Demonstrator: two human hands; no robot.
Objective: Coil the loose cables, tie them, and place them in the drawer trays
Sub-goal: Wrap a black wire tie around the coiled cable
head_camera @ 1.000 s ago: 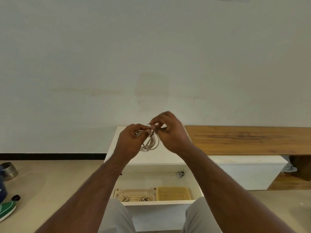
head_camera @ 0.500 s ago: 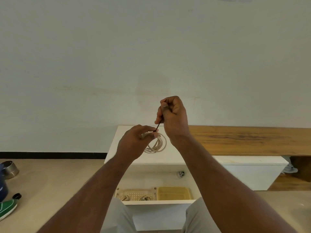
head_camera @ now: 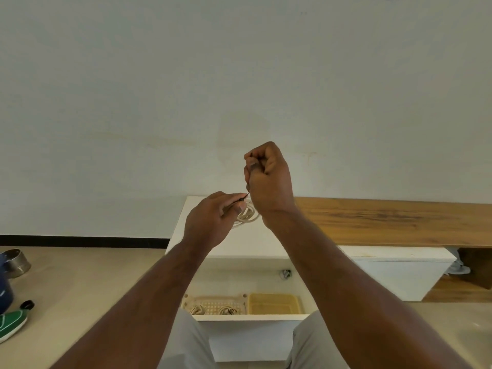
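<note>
Since a second before, I saw the right hand rise toward twelve o'clock, pinching the dark tie taut, while the left hand gripped the coiled cable above the open drawer, so I judged the knot was tightening.

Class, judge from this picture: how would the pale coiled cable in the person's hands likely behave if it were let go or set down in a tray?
The coiled cable looks thin and floppy, hanging in loose loops below the left hand, so it would probably sag. It seems light, held by fingertips. Until the dark tie pulled by the right hand is tight, it may spring open.
</note>
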